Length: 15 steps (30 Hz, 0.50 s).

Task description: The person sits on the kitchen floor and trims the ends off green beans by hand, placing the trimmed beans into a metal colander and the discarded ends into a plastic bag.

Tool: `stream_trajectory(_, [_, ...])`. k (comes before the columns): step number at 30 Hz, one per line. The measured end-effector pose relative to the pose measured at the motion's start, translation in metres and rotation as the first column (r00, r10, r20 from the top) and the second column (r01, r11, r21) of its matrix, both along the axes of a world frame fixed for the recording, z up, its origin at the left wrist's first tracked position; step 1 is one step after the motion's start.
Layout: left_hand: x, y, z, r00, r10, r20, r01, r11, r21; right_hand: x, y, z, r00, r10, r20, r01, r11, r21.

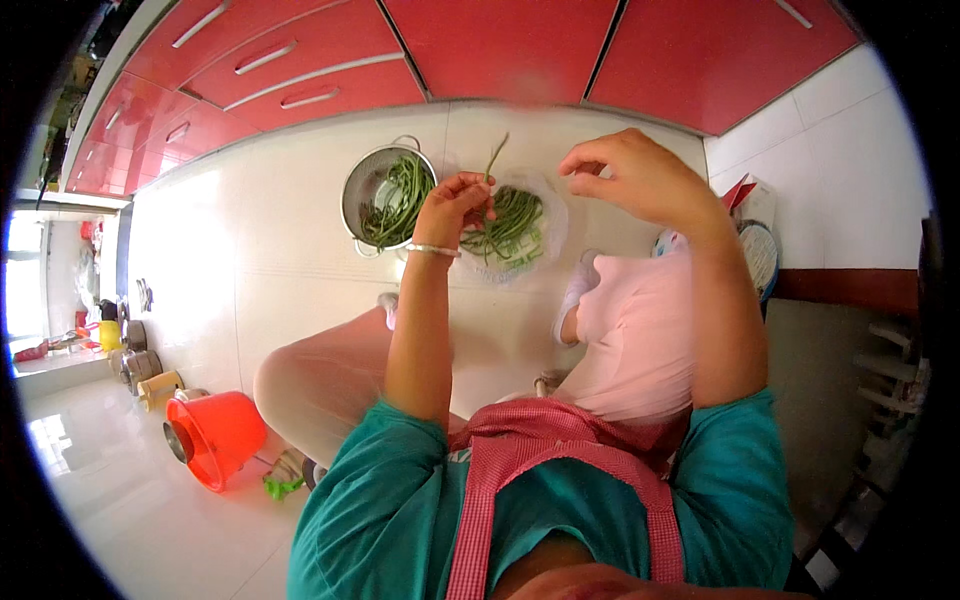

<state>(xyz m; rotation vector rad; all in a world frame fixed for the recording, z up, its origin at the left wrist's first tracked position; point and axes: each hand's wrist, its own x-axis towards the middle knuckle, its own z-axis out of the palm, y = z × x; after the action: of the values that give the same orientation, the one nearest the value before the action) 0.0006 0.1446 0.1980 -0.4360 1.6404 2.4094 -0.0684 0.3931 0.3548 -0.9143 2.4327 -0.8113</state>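
Between the thumb and fingers of my left hand point(455, 206) a green long bean point(495, 159) is pinched, its thin end pointing up and away. My right hand point(637, 176) is raised to the right, fingers curled with a gap to the thumb and nothing seen in it. Beneath and just right of my left hand, a heap of long beans point(514, 214) lies on a clear plastic bag point(553, 214) with green printing on the floor. Left of that hand stands a perforated metal colander point(360, 187) with two loop handles, holding more long beans point(409, 195).
Red cabinets point(495, 52) line the far side, above the tiled floor point(300, 225). An orange-red bucket point(225, 435) is at lower left, near several pots point(140, 367). A white wall point(847, 172) bounds the right. My knees flank the work area.
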Motion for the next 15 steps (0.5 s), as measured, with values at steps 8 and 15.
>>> stream_trajectory(8, [0.018,0.063,0.082,0.952,0.02,-0.306,-0.1,0.963,-0.25,0.003,-0.028,-0.01,0.935,-0.066,0.348,0.213,0.891,-0.402])
stream_trajectory(15, [0.025,0.078,0.097,0.96,-0.034,-0.278,-0.054,0.952,-0.303,-0.001,-0.017,0.006,0.918,-0.317,0.238,0.391,0.826,-0.406])
